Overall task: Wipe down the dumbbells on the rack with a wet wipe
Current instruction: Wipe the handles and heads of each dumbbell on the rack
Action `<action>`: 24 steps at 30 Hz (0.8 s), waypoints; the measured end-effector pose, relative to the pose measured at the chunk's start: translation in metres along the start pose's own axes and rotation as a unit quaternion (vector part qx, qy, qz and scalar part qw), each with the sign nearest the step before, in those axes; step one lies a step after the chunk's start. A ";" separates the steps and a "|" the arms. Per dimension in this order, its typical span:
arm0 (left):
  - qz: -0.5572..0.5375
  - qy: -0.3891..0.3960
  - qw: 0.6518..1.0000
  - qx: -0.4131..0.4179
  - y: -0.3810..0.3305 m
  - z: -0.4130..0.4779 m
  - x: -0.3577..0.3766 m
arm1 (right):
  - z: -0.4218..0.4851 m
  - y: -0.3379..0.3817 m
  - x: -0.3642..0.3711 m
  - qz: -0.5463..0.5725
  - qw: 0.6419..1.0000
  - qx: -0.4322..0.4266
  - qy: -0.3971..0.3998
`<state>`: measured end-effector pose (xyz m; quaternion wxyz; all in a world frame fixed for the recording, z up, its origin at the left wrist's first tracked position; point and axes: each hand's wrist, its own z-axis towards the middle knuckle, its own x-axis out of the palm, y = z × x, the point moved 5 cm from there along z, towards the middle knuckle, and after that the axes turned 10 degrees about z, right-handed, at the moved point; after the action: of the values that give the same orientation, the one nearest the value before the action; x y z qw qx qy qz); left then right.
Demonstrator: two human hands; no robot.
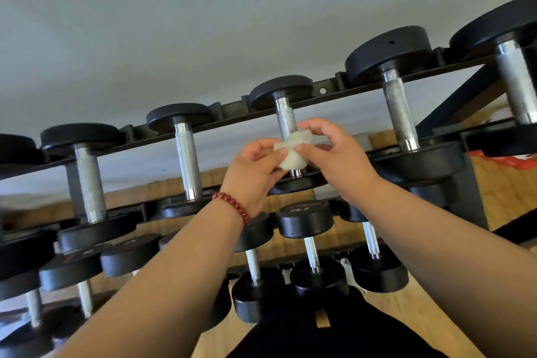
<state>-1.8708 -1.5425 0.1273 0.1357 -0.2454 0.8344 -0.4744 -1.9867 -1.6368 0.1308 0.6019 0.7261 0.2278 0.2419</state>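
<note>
A crumpled white wet wipe (pixel 293 151) is pinched between both hands in front of the top shelf. My left hand (pixel 252 174), with a red bead bracelet at the wrist, holds its left side. My right hand (pixel 334 154) pinches its right side with thumb and fingers. Directly behind the wipe stands a dumbbell (pixel 286 119) with a knurled steel handle and black heads; its lower handle is hidden by the wipe. More dumbbells (pixel 187 160) line the black rack (pixel 322 91) on either side.
A lower shelf holds several smaller black dumbbells (pixel 305 221), one marked 22.5. Larger dumbbells (pixel 398 107) stand at the right. A grey wall rises behind the rack, and wooden floor (pixel 436 317) shows below. Something red (pixel 511 161) lies at far right.
</note>
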 end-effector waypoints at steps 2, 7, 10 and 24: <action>0.002 -0.021 1.000 0.004 -0.002 -0.002 0.002 | 0.002 0.001 -0.001 -0.008 1.000 0.007 0.018; 0.084 -0.120 0.989 0.017 0.002 -0.004 -0.002 | 0.012 0.002 -0.008 -0.086 0.996 -0.020 0.017; 0.175 -0.186 0.966 0.049 0.005 -0.006 0.002 | 0.022 -0.004 -0.010 -0.160 0.985 -0.061 0.031; 0.072 -0.290 0.954 0.028 0.026 -0.002 0.021 | 0.033 -0.011 0.005 -0.474 0.737 -0.400 0.269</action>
<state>-1.8963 -1.5415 0.1062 0.4129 -0.3077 0.7608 -0.3949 -1.9624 -1.6571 0.1148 0.7874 0.1212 0.5774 0.1787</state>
